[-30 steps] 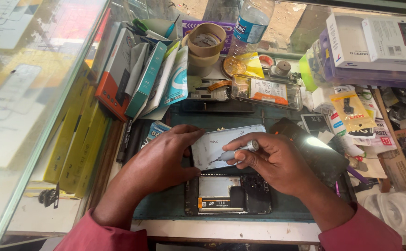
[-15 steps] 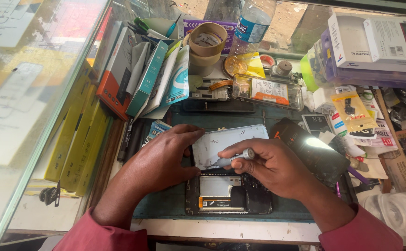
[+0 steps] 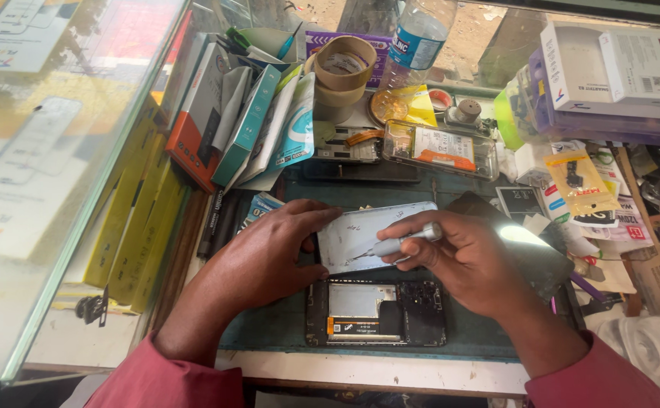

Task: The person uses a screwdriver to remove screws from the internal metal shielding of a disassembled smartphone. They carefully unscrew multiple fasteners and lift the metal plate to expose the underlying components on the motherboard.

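My left hand point(image 3: 269, 253) presses down on the left edge of a pale rectangular phone panel point(image 3: 360, 234) that lies on the dark green work mat point(image 3: 269, 325). My right hand point(image 3: 469, 261) grips a small silver-handled screwdriver point(image 3: 398, 242), its tip pointing left onto the panel. Just below the panel lies an opened phone body point(image 3: 375, 311), black with its insides and battery showing. Both sleeves are dark red.
Leaning boxes and packets point(image 3: 247, 121) stand at the back left beside a glass pane point(image 3: 65, 151). Tape rolls point(image 3: 345, 72), a plastic bottle point(image 3: 417, 38) and a clear case with a phone part point(image 3: 439, 147) sit behind. White boxes point(image 3: 617, 68) and small packets point(image 3: 579, 181) crowd the right.
My right hand has turned the screwdriver so its handle sticks up more, and the tip has shifted slightly on the panel. The left hand and the panel have stayed put.
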